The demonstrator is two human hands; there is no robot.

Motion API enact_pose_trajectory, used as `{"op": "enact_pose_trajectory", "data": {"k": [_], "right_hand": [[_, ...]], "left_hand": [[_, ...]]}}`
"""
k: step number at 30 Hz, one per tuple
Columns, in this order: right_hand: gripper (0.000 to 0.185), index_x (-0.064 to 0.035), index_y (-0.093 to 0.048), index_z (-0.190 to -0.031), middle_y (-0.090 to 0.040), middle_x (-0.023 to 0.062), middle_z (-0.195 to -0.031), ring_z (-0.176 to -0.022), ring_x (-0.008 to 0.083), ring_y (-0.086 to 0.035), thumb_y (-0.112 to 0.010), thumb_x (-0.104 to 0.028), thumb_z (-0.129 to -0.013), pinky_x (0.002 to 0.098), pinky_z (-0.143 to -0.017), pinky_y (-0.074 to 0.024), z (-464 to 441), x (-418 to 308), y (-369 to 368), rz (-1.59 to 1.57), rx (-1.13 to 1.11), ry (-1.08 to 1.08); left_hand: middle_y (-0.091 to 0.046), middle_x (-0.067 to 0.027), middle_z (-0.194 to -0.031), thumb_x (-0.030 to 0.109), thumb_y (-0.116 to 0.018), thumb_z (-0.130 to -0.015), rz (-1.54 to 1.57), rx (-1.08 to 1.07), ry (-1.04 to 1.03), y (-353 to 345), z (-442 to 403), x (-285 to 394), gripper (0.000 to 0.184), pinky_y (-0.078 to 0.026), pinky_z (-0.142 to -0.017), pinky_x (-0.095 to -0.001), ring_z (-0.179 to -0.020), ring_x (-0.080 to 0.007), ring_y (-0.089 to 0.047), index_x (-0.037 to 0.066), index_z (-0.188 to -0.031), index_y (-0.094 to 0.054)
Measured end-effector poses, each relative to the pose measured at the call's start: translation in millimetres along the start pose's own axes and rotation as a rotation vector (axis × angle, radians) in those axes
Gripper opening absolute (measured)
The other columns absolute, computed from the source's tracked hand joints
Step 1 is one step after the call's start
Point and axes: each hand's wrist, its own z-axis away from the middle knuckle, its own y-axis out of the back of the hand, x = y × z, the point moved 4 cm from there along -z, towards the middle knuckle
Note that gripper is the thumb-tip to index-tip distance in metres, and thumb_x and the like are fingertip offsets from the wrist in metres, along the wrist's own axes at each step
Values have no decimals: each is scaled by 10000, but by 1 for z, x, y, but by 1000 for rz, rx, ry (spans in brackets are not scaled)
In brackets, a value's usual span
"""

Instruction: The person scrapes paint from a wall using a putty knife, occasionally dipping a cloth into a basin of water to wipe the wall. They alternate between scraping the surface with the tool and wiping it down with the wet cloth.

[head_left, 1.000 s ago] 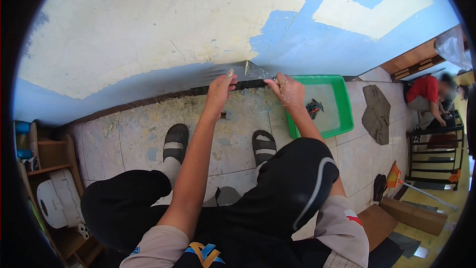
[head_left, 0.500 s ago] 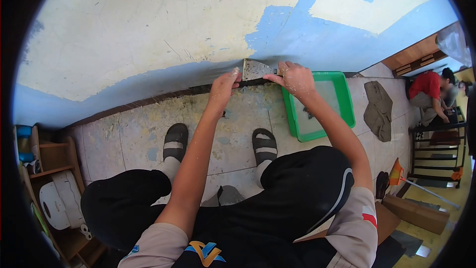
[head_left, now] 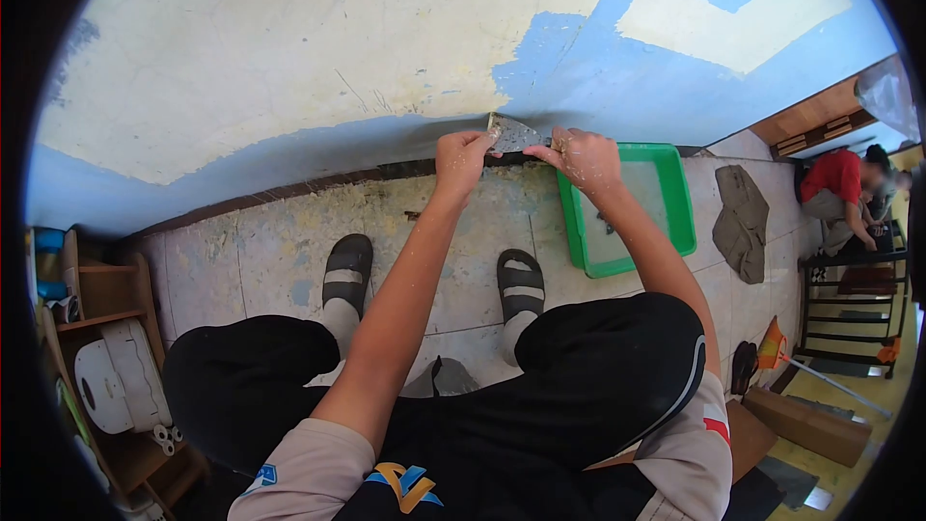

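A paint scraper (head_left: 515, 135) with a wide metal blade, specked with paint residue, is held in front of the lower wall. My right hand (head_left: 586, 162), dotted with pale flakes, is closed around its handle. At the blade's broad edge, the thumb and fingers of my left hand (head_left: 463, 162) pinch the metal, where pale paint scraps show. The wall (head_left: 386, 68) has a large cream patch bordered by blue paint. Paint flakes lie on the tiled floor (head_left: 260, 251) along the dark wall base.
A green tray (head_left: 687, 217) stands by my right hand. Beyond it lies a brown cloth (head_left: 741, 222). A person in a red shirt (head_left: 831, 177) crouches at far right near a black rack (head_left: 854, 294). A wooden shelf (head_left: 101, 270) is at left; sandals (head_left: 521, 280) are on my feet.
My left hand has moved right and up, from beside the scraper onto its blade edge. The scraper has tilted slightly; my right hand still grips it.
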Motion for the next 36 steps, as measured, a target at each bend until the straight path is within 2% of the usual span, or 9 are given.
{"op": "enact_pose_trajectory", "data": {"k": [5, 16, 29, 32, 35, 36], "right_hand": [[659, -122, -618, -653, -625, 71, -565, -465, 247, -621, -535, -755, -818, 347, -398, -454, 3, 3, -2, 9, -7, -7], [657, -130, -605, -622, -589, 67, -520, -441, 249, -599, -543, -757, -808, 341, -392, -436, 10, 24, -3, 25, 5, -27], [651, -117, -592, -621, -590, 75, -538, -461, 265, -598, -565, -742, -802, 359, -411, -441, 23, 46, 10, -3, 15, -94], [659, -105, -585, -615, -583, 91, -538, -465, 290, -588, -576, -736, -805, 376, -419, -442, 17, 41, 18, -56, -46, -131], [680, -83, -582, -618, -564, 120, -535, -476, 320, -573, -573, -732, -820, 400, -438, -441, 26, 40, 9, -140, -91, -217], [692, -70, -582, -623, -552, 137, -533, -485, 337, -564, -566, -730, -833, 412, -451, -440, 31, 38, 1, -197, -100, -265]], "left_hand": [[-712, -75, -795, 162, -693, -892, 24, 34, -34, -6, -1, -7, 220, -441, -756, -270, -753, -126, -604, -49, -865, -747], [-714, -78, -800, 140, -697, -891, 91, 18, -51, -30, -2, -3, 215, -449, -715, -270, -732, -126, -608, -68, -920, -745], [-719, -94, -842, 149, -702, -877, 133, -47, -37, -61, -5, -5, 248, -449, -728, -263, -761, -120, -616, -81, -962, -740], [-719, -96, -833, 145, -701, -870, 171, -19, -7, -56, -3, -1, 245, -458, -703, -264, -750, -121, -629, -77, -963, -742], [-713, -95, -795, 180, -702, -872, 25, 33, -131, -56, -8, 6, 275, -472, -647, -273, -688, -129, -644, -86, -930, -741], [-707, -85, -715, 198, -704, -856, -49, 64, -155, -55, -6, 12, 267, -463, -592, -290, -623, -122, -627, -62, -892, -750]]}}
